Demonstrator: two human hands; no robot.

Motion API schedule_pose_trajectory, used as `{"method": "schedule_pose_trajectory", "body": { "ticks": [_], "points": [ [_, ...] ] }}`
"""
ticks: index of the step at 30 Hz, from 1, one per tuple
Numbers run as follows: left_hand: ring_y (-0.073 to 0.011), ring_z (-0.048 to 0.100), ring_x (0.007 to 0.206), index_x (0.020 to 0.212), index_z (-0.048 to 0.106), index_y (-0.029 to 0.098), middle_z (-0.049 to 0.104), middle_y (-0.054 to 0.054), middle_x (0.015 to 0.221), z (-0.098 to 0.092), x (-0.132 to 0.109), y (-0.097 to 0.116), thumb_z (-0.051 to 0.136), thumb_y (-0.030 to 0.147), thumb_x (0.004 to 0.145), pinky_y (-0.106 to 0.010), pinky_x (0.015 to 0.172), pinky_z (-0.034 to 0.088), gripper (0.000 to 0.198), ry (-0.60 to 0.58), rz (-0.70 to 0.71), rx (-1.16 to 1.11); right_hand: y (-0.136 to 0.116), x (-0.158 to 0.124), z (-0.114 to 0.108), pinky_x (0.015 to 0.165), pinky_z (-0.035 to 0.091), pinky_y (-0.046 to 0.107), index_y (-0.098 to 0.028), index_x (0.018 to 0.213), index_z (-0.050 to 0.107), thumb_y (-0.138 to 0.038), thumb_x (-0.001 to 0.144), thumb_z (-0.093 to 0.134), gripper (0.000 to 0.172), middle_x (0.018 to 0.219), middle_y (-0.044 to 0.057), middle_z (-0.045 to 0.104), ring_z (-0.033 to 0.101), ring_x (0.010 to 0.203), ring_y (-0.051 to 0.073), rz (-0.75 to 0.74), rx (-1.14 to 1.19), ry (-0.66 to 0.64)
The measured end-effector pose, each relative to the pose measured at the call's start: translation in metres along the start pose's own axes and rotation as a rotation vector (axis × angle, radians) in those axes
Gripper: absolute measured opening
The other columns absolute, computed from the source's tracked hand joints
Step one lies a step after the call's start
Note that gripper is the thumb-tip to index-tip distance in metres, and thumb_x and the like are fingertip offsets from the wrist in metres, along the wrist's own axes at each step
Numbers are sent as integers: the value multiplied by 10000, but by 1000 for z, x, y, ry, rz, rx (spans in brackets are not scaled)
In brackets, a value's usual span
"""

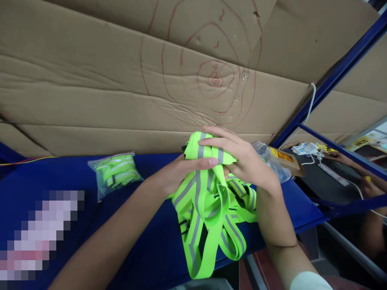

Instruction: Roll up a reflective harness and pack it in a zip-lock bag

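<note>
Between my hands is a bundle of fluorescent yellow-green reflective straps [198,147] with grey stripes. My left hand [181,171] grips the bundle from the left, its thumb lying across the front. My right hand [238,155] wraps over the top and right side, fingers curled around the folded bands. Long loops of strap [208,249] hang down past the table's front edge. More strap with black parts lies heaped behind and to the right, partly covered by my right hand and wrist.
On the blue table [151,241], a clear bag of similar straps [117,171] lies at left. To the right are clear plastic [263,151] and an open cardboard box [286,159]. A blue metal frame [338,70] separates a neighbouring dark table, where another person's arm [353,161] shows. Cardboard with red rings [216,80] stands behind.
</note>
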State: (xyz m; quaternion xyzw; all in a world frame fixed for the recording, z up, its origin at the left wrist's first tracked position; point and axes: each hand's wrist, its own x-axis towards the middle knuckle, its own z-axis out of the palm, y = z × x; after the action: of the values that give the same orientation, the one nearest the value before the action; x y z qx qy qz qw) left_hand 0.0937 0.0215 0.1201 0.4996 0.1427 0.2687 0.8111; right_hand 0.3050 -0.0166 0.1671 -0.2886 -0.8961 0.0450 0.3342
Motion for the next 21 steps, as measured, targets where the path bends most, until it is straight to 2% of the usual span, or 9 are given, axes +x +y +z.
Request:
{"method": "schedule_pose_trajectory", "body": {
  "ticks": [4, 6, 8, 10, 12, 14, 16, 20, 21],
  "points": [
    [-250, 766, 768, 965, 806, 125, 812, -118, 946, 4, 4, 0, 927, 279, 662, -351, 730, 641, 361, 34, -92, -38, 13, -7, -17, 1311, 255, 457, -263, 1624, 334, -412, 867, 804, 903, 1731, 113, 265, 209, 1625, 268, 2, 282, -247],
    [-229, 759, 782, 948, 807, 124, 810, -103, 938, 5, 6, 0, 907, 237, 673, -329, 753, 633, 313, 15, -90, -42, 18, -9, -19, 1301, 280, 452, -272, 1616, 348, -583, 832, 795, 954, 1722, 104, 295, 254, 1611, 279, 38, 415, -222],
    [-223, 753, 784, 943, 805, 121, 806, -97, 912, 5, 6, 1, 899, 229, 666, -320, 755, 622, 312, 29, -94, -2, 19, -7, -15, 1275, 341, 436, -267, 1562, 445, -632, 891, 708, 808, 1670, 99, 403, 387, 1552, 271, 156, 431, -89],
    [-225, 744, 784, 953, 797, 134, 804, -83, 913, 3, 5, 1, 918, 209, 609, -320, 747, 609, 373, 114, -94, 77, 15, -4, -10, 1225, 419, 424, -246, 1488, 536, -572, 927, 697, 669, 1580, 101, 525, 525, 1444, 265, 256, 355, -29],
    [-221, 735, 821, 1004, 789, 163, 803, -60, 967, -1, 3, 0, 937, 179, 556, -310, 762, 592, 472, 191, -65, 162, 9, 0, -7, 1157, 484, 414, -222, 1429, 583, -487, 908, 754, 609, 1479, 96, 622, 614, 1330, 260, 262, 295, -77],
    [-216, 725, 887, 1082, 775, 193, 794, -41, 1044, -4, 1, -1, 945, 170, 551, -298, 799, 576, 558, 207, -21, 221, 3, 1, -7, 1111, 514, 404, -203, 1396, 592, -430, 901, 773, 574, 1411, 92, 665, 646, 1268, 253, 237, 287, -94],
    [-214, 717, 914, 1122, 762, 208, 785, -32, 1064, -7, -1, 1, 953, 198, 567, -291, 807, 570, 587, 175, 16, 242, -2, 1, -8, 1101, 514, 400, -190, 1382, 579, -387, 899, 778, 559, 1394, 98, 665, 644, 1257, 249, 233, 284, -62],
    [-219, 721, 854, 1103, 750, 193, 781, -43, 1022, -10, -4, 4, 991, 247, 542, -288, 744, 587, 613, -56, -57, 268, -8, -2, -3, 1073, 520, 390, -192, 1327, 571, -183, 875, 725, 477, 1349, 87, 665, 641, 1231, 237, 216, 195, -16],
    [-216, 724, 833, 1108, 745, 200, 780, -38, 1011, -10, -3, 4, 996, 263, 542, -288, 729, 593, 622, -76, -62, 239, -8, -2, -1, 1068, 521, 387, -193, 1316, 570, -116, 862, 679, 474, 1336, 82, 668, 641, 1225, 232, 200, 151, 1]
  ]
}}
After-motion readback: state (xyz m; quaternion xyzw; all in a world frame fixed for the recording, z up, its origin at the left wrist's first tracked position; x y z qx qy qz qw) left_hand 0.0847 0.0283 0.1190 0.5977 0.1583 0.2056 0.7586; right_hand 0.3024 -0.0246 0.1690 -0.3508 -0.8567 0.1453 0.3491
